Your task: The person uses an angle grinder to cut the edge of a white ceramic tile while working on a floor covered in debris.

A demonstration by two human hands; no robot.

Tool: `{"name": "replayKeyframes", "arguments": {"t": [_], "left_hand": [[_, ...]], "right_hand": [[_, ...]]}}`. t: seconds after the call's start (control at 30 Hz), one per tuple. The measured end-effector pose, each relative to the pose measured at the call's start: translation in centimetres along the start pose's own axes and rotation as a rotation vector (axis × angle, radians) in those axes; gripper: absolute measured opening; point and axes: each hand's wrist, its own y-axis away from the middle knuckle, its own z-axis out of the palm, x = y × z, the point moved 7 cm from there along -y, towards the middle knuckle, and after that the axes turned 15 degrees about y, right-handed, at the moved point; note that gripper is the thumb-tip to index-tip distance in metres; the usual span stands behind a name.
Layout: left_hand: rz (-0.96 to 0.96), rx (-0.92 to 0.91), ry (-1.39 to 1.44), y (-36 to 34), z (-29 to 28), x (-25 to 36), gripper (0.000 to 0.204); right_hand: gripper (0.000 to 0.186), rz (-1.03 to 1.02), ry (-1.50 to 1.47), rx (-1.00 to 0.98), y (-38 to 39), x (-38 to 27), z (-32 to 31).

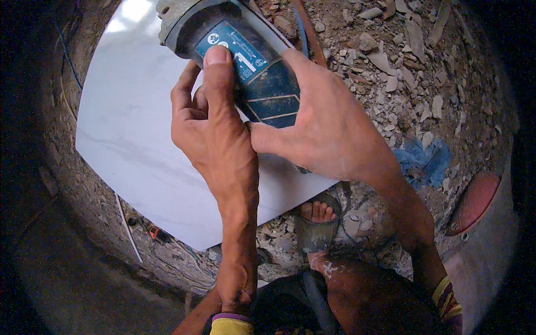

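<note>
Above the white marble-look slab (128,123), I hold a dark blue angle grinder (273,92) with a grey metal head at its upper-left end. My right hand (329,117) wraps round its body from the right, thumb stretched toward my left wrist. On the tool's label presses the thumb of my left hand (215,123), with its other fingers curled at the tool's side. The tool's underside and any disc are hidden. Its head is partly cut off by the top edge of the view.
Broken rubble (402,72) covers the ground on the right, with a crumpled blue sheet (424,162) and a red oval object (474,202). My sandalled foot (318,215) stands by the slab's near edge. At lower left lie an orange-black tape measure (158,233), a white strip (128,228) and cables (192,259).
</note>
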Motion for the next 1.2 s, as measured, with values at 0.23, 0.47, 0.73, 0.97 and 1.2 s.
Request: {"name": "replayKeyframes", "arguments": {"t": [0.23, 0.47, 0.73, 0.97, 1.2], "left_hand": [[0.013, 0.02, -0.07, 0.0, -0.6, 0.6, 0.078], [0.003, 0.026, -0.047, 0.4, -0.4, 0.4, 0.078], [-0.007, 0.008, -0.023, 0.4, -0.3, 0.6, 0.084], [0.028, -0.005, 0.048, -0.2, -0.1, 1.2, 0.086], [0.013, -0.011, 0.064, -0.8, 0.4, 1.1, 0.082]], "right_hand": [[0.063, -0.062, 0.024, 0.081, 0.2, -0.5, 0.2], [0.064, -0.01, -0.008, 0.031, 0.6, -0.1, 0.2], [0.066, -0.002, 0.005, 0.065, 0.9, -0.3, 0.1], [0.061, -0.019, -0.006, 0.063, 0.2, -1.1, -0.3], [0.061, 0.009, -0.051, 0.058, -0.2, -1.0, -0.8]]}}
